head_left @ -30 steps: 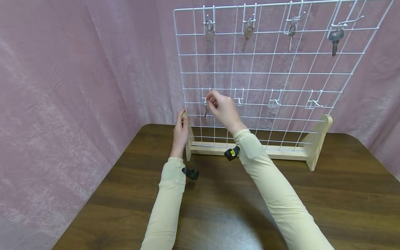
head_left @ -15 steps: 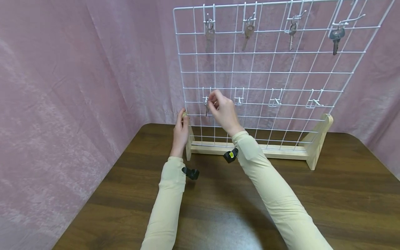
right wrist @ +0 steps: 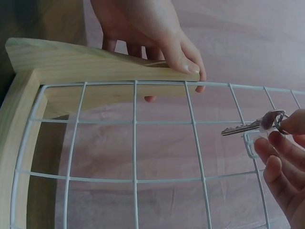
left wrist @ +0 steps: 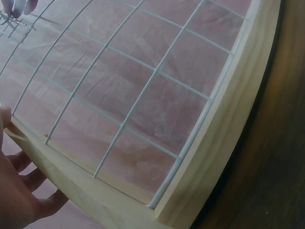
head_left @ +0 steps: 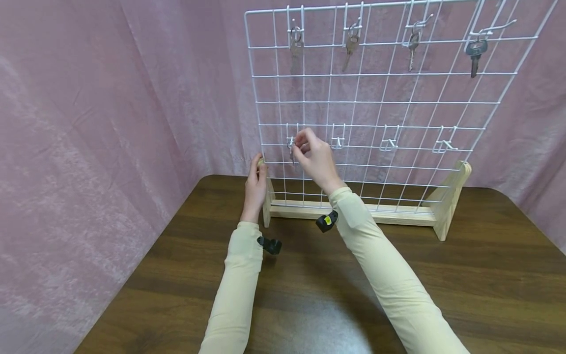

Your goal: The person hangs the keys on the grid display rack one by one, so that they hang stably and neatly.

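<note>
A silver key (right wrist: 248,128) hangs from its ring (right wrist: 279,118) in front of the white wire grid (head_left: 253,77). My right hand (head_left: 319,160) pinches that ring between thumb and fingertips, right at the lower-left hook (right wrist: 249,145). In the right wrist view the key's blade points away from the fingers, toward the wooden side. My left hand (head_left: 255,189) grips the top of the grid stand's left wooden side piece (right wrist: 109,67). Its thumb lies along the near face and its fingers wrap behind, partly hidden by the wood.
Along the top row hang several keys, among them a black-headed key (head_left: 476,48) on the far-right hook. Bare hooks (head_left: 389,144) line the lower row to the right of my right hand. The stand's right wooden foot (head_left: 451,201) rests on the brown table (head_left: 185,275). Pink curtain (head_left: 132,123) hangs behind.
My right hand has shifted very slightly to the right at the lower-left hook, and the key it pinches has turned a little. The left hand stays on the wooden side piece.
</note>
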The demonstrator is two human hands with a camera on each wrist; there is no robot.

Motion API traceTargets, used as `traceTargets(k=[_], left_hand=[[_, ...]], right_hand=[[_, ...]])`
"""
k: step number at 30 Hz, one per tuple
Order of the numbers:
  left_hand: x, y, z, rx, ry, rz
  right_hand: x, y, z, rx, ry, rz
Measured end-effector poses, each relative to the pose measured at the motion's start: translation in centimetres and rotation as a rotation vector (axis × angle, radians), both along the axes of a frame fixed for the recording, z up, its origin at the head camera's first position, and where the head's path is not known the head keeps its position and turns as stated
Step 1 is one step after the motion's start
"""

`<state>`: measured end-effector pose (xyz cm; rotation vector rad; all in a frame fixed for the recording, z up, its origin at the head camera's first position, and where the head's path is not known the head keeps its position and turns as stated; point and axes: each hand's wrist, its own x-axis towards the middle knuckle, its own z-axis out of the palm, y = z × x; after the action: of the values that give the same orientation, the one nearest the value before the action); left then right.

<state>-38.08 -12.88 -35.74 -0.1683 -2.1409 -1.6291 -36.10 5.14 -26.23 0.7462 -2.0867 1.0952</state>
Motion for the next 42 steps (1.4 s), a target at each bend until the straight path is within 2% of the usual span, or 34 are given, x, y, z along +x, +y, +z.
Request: traceTargets(k=[6, 12, 21, 33, 42], left_hand=[[0.1, 0.0, 0.0, -0.007, -0.002, 0.004], [0.1, 0.0, 0.0, -0.007, -0.001, 0.009], [0.2, 0.1, -0.2, -0.01, -0.007, 0.007], [0.2, -0.1, 0.3, -0.014, 0.007, -0.015], [0.4, 0.0, 0.2, -0.015, -0.002, -0.007]], right_hand=[[-0.4, 0.0, 0.1, -0.032, 0.041, 0.007], [-0.4, 0.0, 0.0, -0.027, 0.044, -0.002], [0.1, 0.4, -0.9, -0.02, -0.012, 0.006], [3.3, 2.9, -1.4, 0.105, 0.002, -0.044], [6.0, 5.3, -1.3, 0.173, 0.036, -0.014]])
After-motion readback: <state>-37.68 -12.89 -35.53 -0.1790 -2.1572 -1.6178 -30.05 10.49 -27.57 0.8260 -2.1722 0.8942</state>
